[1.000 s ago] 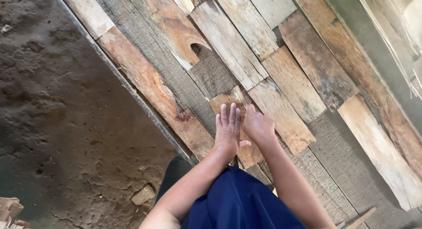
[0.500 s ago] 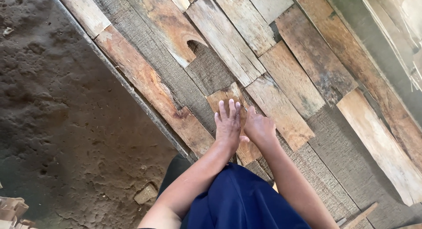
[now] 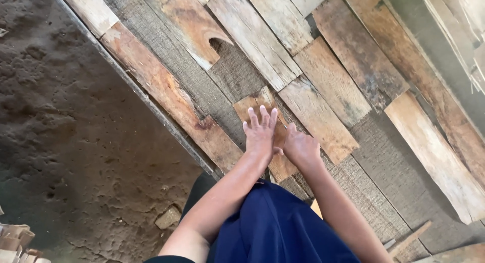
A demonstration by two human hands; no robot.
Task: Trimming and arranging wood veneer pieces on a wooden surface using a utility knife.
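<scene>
My left hand (image 3: 260,133) lies flat with fingers spread on a short brown wooden plank (image 3: 252,104) that rests on a grey woven sheet (image 3: 237,76). My right hand (image 3: 301,147) sits just beside it, fingers bent, pressing on the same plank's right edge. Neither hand holds anything. Longer weathered planks (image 3: 323,119) lie side by side around this piece. My dark blue clothing (image 3: 280,225) fills the bottom of the view.
A long reddish board (image 3: 166,91) borders the sheet along a dark edge; bare lumpy earth (image 3: 60,142) lies to its left with a small stone (image 3: 167,217). Wood scraps (image 3: 12,240) sit at the bottom left. A thin stick (image 3: 410,238) lies at the lower right.
Both hands have stayed on the short plank, close together. The view has shifted slightly, with the hands sitting a little lower in the picture.
</scene>
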